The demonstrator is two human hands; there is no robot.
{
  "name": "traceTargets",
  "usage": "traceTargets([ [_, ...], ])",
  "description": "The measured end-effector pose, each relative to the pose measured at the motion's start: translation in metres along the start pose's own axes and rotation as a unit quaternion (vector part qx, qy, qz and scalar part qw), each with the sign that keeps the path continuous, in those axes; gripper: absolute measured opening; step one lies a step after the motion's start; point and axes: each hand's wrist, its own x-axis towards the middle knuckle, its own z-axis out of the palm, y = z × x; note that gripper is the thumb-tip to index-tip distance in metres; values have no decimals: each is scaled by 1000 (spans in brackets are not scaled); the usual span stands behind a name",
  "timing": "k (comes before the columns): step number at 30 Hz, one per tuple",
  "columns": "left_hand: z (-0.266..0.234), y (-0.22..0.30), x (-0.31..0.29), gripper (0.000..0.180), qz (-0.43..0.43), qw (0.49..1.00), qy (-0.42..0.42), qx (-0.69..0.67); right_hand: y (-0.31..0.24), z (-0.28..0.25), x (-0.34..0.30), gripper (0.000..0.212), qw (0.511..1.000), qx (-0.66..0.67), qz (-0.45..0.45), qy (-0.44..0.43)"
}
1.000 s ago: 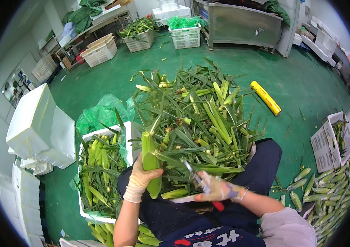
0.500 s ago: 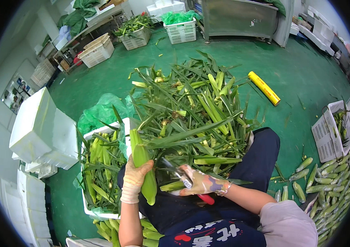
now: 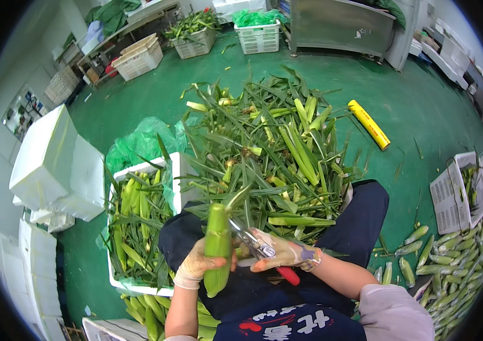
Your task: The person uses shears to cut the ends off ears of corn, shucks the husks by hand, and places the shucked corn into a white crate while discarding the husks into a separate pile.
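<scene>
Gloved, my left hand (image 3: 198, 264) is closed around the lower part of a green ear of corn (image 3: 217, 241), held upright above my lap with its husk on. My right hand (image 3: 287, 253), in a patterned glove, grips red-handled pruning shears (image 3: 257, 243). Their metal end points up and left, close beside the ear; whether it touches the corn I cannot tell. In front of my knees lies a big heap of stripped husks and leaves (image 3: 264, 153). At my left stands a white foam box (image 3: 114, 250) filled with unhusked corn.
Wrapped corn ears (image 3: 452, 261) are piled on the floor at right, beside a white crate (image 3: 449, 193). A yellow roll (image 3: 369, 125) lies beyond my right knee. Stacked foam boxes (image 3: 48, 165) stand at left. Green plastic film (image 3: 139, 142) lies behind the filled box.
The ear and my left hand have moved right, toward the shears. The long leaf that stuck out from the ear no longer shows on it. The whole view has shifted slightly.
</scene>
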Motion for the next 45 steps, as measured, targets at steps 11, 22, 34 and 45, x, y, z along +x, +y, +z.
traceTargets([
  [11,-51,-162,-321,71,-438,800,190,364,13,-41,0,56,798,-532,-28,283],
  [22,-286,3,-15,12,106,562,607,552,112,-180,150,82,546,-725,205,367],
  [34,-294,18,-14,58,-145,703,575,392,-41,-41,77,82,792,-538,194,212],
  [45,-84,87,-78,64,172,541,382,729,-8,20,106,100,852,-512,56,92],
])
